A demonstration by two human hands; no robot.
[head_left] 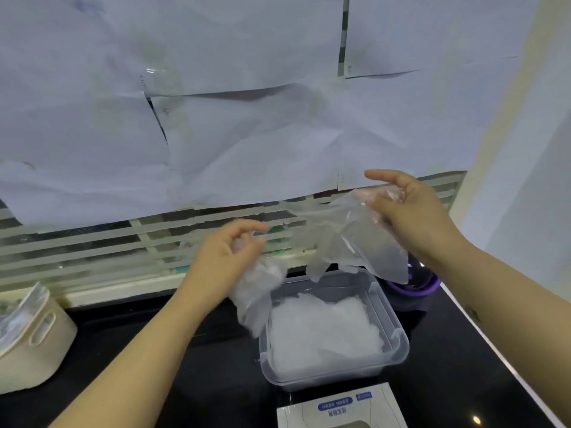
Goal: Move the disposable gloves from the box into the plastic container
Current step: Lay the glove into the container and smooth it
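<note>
A black tabletop runs under a paper-covered window. At its near edge sits the box, cut off by the frame, so what remains inside cannot be told. Just behind it, the container already holds a thick heap of gloves. Above it, the left hand has its grip closed on a crumpled bunch. The right hand pinches a looser bunch over the far rim. Both bunches are yet to drop in. A purple object behind and a basket at the left edge seem clear of the path.
</note>
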